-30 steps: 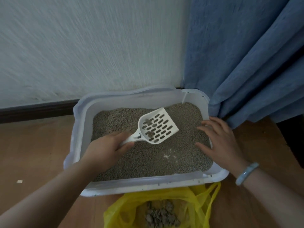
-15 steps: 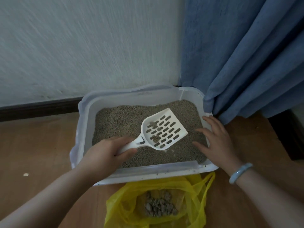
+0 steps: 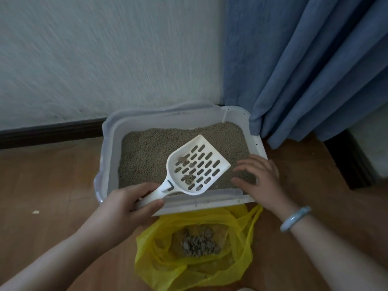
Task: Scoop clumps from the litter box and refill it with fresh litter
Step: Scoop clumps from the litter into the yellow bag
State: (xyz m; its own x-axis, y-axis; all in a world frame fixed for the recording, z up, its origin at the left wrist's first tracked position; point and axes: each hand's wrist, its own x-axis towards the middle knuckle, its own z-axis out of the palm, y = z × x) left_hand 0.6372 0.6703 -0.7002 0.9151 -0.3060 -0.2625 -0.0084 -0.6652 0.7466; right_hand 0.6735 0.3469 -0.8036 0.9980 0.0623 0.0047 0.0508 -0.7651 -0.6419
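A white litter box (image 3: 201, 203) holds grey granular litter (image 3: 151, 152) and stands against the wall. My left hand (image 3: 126, 208) grips the handle of a white slotted scoop (image 3: 199, 164), held above the near part of the litter with a few small clumps (image 3: 189, 178) in it. My right hand (image 3: 260, 177) rests with fingers spread on the litter at the box's near right corner, holding nothing. A yellow plastic bag (image 3: 237, 267) lies open on the floor in front of the box, with a heap of grey clumps (image 3: 199, 244) inside.
A blue curtain (image 3: 304, 66) hangs at the right, touching the box's far right corner. A white wall (image 3: 105, 55) with a dark baseboard (image 3: 50, 131) runs behind. The floor (image 3: 46, 185) is brown wood, with a small white scrap (image 3: 35, 212) at left.
The scoop has moved toward me and slightly right, lifted over the near edge of the litter. The view has tilted so more of the yellow bag shows. My right hand stays on the litter.
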